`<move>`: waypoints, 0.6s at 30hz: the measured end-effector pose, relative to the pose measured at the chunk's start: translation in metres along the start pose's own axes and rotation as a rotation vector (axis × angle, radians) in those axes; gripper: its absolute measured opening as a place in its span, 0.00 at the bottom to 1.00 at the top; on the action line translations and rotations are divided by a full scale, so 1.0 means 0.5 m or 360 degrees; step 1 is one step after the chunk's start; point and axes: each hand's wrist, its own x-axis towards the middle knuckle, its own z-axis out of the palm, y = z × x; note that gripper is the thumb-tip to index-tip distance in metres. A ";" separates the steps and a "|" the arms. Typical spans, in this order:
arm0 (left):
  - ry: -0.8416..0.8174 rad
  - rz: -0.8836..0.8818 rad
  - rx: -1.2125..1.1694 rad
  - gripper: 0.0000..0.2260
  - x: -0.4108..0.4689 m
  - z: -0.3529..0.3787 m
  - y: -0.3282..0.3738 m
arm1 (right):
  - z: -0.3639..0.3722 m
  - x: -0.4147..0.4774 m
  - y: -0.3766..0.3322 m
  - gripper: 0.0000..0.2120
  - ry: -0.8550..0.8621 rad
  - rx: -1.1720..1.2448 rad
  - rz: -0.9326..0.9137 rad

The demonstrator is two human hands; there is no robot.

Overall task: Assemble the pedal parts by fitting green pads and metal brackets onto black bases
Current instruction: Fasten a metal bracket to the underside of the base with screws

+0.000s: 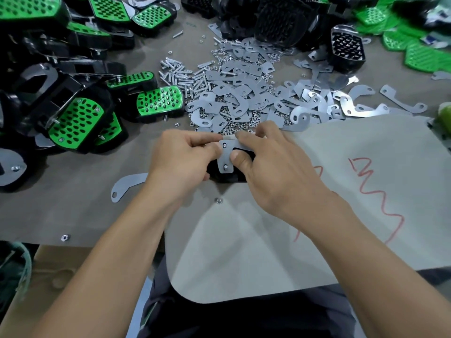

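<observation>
A black pedal base lies at the table's middle, mostly hidden under both hands. A flat metal bracket sits on top of it, with a screw end showing through its near hole. My left hand grips the base's left side, its fingertips pinching at the bracket's far corner. My right hand holds the right side, thumb pressed beside the bracket and index finger along its top edge. No green pad shows on this piece.
Assembled green-and-black pedals pile up at the left. A heap of metal brackets, screws and nuts lies just beyond my hands. Black bases and green pads sit far right. One loose bracket and a nut lie nearby.
</observation>
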 end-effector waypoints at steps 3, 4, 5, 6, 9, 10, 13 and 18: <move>0.0000 -0.0031 0.0106 0.09 0.007 0.002 0.005 | 0.001 -0.001 -0.001 0.14 0.0002 -0.0143 -0.0040; 0.0003 -0.0021 0.0118 0.07 0.005 0.003 0.006 | 0.000 -0.002 0.000 0.14 0.0002 -0.0149 -0.0036; 0.0016 0.0014 0.0141 0.09 0.002 0.003 0.004 | 0.000 -0.003 0.000 0.16 0.0000 -0.0148 -0.0027; 0.0027 0.0061 0.0172 0.11 -0.003 0.004 0.000 | -0.001 -0.005 0.000 0.17 -0.0007 -0.0147 -0.0017; 0.0063 0.0231 0.0225 0.14 -0.020 0.010 -0.015 | -0.007 -0.012 0.002 0.21 -0.0069 -0.0170 -0.0031; 0.0078 0.0274 0.0218 0.14 -0.024 0.011 -0.020 | -0.012 -0.013 0.004 0.22 -0.0108 -0.0184 -0.0048; 0.0076 0.0263 0.0179 0.10 -0.025 0.010 -0.028 | -0.037 0.006 0.022 0.21 -0.0264 0.0052 -0.0048; 0.0062 0.0192 0.0124 0.08 -0.012 0.011 -0.026 | -0.100 0.083 0.068 0.12 0.0275 0.0469 0.0250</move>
